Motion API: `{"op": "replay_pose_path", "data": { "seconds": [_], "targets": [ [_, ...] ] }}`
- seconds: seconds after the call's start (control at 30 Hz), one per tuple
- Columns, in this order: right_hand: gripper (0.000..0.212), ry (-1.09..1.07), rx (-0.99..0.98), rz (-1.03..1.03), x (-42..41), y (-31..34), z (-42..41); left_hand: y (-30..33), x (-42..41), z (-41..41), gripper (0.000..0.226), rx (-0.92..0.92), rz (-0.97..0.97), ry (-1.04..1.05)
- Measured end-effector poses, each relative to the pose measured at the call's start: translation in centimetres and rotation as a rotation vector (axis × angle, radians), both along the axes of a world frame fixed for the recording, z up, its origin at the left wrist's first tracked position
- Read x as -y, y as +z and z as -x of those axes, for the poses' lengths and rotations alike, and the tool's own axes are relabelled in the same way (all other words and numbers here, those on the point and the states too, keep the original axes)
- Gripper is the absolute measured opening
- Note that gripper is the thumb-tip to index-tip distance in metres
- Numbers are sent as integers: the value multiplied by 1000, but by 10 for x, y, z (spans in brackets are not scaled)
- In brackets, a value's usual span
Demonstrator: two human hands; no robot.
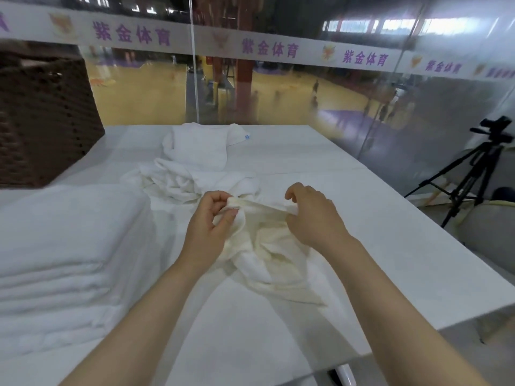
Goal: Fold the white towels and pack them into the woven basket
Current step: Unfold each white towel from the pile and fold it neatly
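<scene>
both hands are working a crumpled white towel [267, 246] on the white tabletop [390, 246]. the left hand [211, 218] is pinching a bunched corner between thumb and fingers [232, 215]; the right hand [312, 215] is gripping the same top edge with curled fingers, just beside the left. beyond the fingers, loose towels [192, 160] are lying in a heap. left of them a folded stack [64, 260] is sitting, and further back the woven basket [41, 121].

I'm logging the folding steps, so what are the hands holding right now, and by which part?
Both hands hold one crumpled white towel by its upper edge: the left hand pinches a bunched corner, the right hand grips the edge further along.
</scene>
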State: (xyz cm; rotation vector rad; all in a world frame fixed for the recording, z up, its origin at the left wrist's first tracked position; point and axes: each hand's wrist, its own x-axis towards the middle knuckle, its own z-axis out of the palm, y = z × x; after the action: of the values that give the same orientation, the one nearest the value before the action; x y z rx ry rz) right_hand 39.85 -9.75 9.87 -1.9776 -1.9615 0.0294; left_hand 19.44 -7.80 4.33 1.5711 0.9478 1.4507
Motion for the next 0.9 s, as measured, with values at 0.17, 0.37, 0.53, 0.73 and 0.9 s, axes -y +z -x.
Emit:
{"op": "replay_pose_path", "data": {
  "seconds": [0.17, 0.37, 0.53, 0.73, 0.9],
  "targets": [
    [41, -26, -56, -70, 8, 24, -20, 40, -16, 5, 15, 73, -71, 78],
    [34, -49, -86, 49, 10, 59, -57, 82, -35, 9, 18, 20, -120, 169],
    [22, -61, -146, 95, 10, 88, -90, 122, -51, 17, 11, 11, -125, 232],
    [15, -61, -217, 211, 6, 118, -111, 161, -70, 28, 10, 49, -163, 293],
    [21, -46, -222, 73, -1, 137, -129, 192, -78, 37, 11, -6, -224, 316]
  ]
}}
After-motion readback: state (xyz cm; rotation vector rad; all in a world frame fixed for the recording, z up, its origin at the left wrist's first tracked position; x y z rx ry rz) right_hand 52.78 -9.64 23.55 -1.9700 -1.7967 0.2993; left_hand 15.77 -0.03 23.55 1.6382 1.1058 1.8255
